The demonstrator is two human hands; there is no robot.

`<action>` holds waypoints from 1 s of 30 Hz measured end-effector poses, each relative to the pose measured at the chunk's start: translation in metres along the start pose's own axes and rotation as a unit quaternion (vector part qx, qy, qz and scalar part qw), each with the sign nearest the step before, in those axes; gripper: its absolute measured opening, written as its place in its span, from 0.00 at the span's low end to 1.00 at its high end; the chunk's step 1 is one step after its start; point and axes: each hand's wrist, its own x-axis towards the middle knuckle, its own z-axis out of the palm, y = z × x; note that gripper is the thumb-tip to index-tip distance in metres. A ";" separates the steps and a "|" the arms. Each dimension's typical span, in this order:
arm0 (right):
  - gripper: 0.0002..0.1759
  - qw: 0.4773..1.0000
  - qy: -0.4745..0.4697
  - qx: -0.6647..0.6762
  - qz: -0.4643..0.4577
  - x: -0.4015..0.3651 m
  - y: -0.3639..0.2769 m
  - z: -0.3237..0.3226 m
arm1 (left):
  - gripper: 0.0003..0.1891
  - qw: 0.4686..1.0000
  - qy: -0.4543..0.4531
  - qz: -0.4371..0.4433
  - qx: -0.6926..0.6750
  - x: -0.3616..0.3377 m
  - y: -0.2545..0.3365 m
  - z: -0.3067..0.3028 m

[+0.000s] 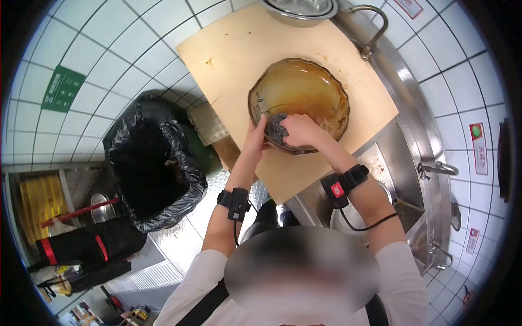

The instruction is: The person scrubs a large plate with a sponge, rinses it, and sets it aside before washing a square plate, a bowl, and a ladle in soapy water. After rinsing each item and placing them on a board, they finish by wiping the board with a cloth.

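A large round dish (346,103) with a wavy rim holds cloudy amber-brown liquid. It rests on a pale wooden board (217,60). My left hand (256,140) grips the dish's near-left rim, thumb on the inner side and the other fingers mostly hidden outside. Inside the dish, a grey steel wool scrubber (275,128) lies against the near-left wall. The fingers of my right hand (302,130) are curled onto the scrubber and press it to the wall. Both forearms wear black strapped devices with cables.
Metal bowls (299,12) are stacked at the board's far edge. To the right runs a steel sink (399,141) with several taps, and a round white container (348,217) stands in it. A black-lined bin (147,168) stands on the left, beside the board.
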 end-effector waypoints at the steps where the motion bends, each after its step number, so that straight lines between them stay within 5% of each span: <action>1: 0.14 0.998 0.002 -0.055 -0.012 -0.011 0.007 0.001 | 0.27 0.998 0.033 0.042 0.023 -0.002 0.002 0.005; 6: 0.11 0.985 0.013 -0.172 -0.006 -0.054 0.038 -0.009 | 0.17 0.998 0.051 0.043 -0.023 0.013 -0.008 0.003; 12: 0.06 0.968 0.072 -0.235 0.041 -0.072 0.058 -0.011 | 0.21 0.994 0.089 0.053 -0.034 -0.001 -0.014 0.020; 17: 0.05 0.906 0.301 -0.275 0.117 -0.085 0.100 0.012 | 0.23 0.993 0.087 0.084 -0.004 -0.023 -0.008 0.050; 20: 0.06 0.882 0.343 -0.270 0.175 -0.103 0.118 0.012 | 0.24 0.994 0.070 0.088 0.002 -0.024 -0.016 0.065; 30: 0.09 0.857 0.348 -0.235 0.299 -0.210 0.156 0.016 | 0.19 0.997 -0.011 0.071 0.019 -0.049 -0.054 0.150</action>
